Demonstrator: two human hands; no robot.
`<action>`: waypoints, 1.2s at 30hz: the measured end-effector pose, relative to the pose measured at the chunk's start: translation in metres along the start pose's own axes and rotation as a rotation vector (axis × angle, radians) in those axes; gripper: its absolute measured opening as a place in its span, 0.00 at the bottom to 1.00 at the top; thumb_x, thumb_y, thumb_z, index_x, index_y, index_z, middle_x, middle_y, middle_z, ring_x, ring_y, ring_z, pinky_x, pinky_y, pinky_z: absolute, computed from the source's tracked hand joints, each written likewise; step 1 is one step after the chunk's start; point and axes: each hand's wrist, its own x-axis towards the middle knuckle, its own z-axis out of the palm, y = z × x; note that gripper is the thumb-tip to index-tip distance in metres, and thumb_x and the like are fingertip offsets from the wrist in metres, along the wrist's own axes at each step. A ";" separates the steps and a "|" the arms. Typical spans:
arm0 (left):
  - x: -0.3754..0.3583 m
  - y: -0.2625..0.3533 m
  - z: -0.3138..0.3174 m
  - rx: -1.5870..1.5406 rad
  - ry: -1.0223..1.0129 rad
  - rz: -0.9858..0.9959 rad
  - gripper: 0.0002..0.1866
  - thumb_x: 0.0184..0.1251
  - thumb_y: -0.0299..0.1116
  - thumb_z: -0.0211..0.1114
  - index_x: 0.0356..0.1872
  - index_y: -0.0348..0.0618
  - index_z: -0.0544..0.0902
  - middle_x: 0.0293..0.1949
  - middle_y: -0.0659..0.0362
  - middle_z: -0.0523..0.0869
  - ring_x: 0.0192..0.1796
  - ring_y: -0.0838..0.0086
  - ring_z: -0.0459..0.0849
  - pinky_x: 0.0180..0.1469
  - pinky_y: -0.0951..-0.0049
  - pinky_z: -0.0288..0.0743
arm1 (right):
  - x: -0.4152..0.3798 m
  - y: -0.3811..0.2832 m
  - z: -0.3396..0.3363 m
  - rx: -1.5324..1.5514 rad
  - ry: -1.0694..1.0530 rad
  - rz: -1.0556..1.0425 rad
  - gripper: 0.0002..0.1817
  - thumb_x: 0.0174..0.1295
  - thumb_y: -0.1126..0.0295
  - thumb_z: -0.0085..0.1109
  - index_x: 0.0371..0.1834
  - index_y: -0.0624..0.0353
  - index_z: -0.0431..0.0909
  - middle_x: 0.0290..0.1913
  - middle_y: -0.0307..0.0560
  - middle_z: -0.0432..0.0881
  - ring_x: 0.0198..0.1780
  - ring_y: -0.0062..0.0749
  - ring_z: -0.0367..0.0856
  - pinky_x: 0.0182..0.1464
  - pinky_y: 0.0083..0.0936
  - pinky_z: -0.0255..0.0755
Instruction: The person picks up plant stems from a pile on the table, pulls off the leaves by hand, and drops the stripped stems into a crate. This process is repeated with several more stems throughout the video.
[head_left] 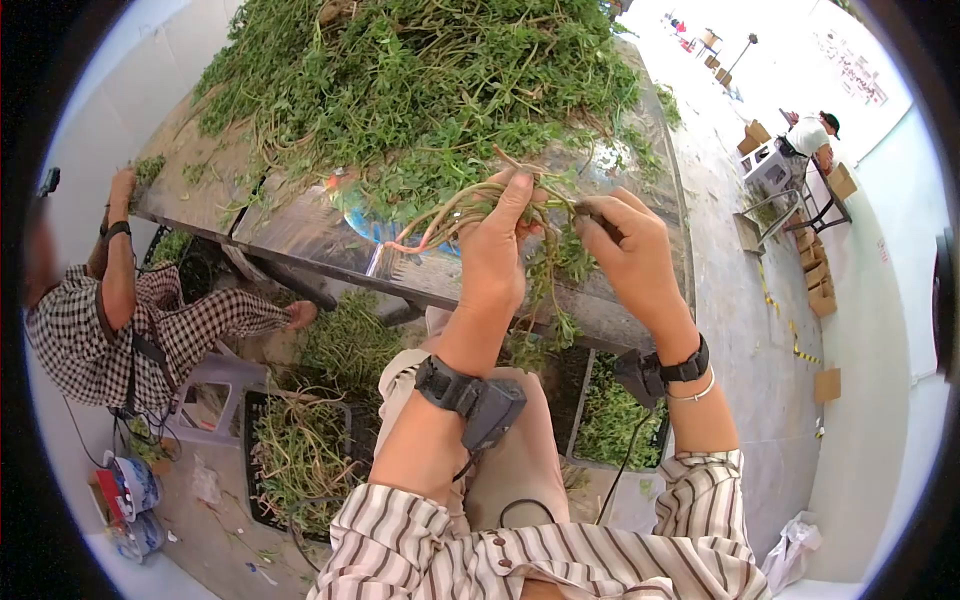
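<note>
My left hand (495, 235) is closed round a bundle of long thin stems (455, 212) above the near edge of the wooden table (300, 235). Pale and pinkish stem ends stick out to its left, and leafy parts hang down on its right. Just right of the bundle, my right hand (625, 245) has its thumb and fingers pinched together at the bundle's leafy side; what lies between the fingertips is too small to make out. Behind both hands a large heap of green leafy plants (430, 100) covers much of the table.
Below the table stand a black crate of stems (300, 450) and a crate of green leaves (615, 410). At left a person in checked clothes (150, 330) sits on a purple stool (215, 395). Far right, another person (810, 135) sits near cardboard boxes (820, 280).
</note>
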 end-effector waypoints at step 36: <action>0.000 0.000 0.001 -0.132 0.102 -0.088 0.13 0.59 0.37 0.67 0.42 0.45 0.79 0.32 0.61 0.82 0.26 0.83 0.76 0.28 0.85 0.75 | 0.009 0.007 0.005 0.185 0.019 0.131 0.11 0.53 0.71 0.57 0.37 0.66 0.78 0.31 0.43 0.79 0.35 0.22 0.73 0.42 0.21 0.69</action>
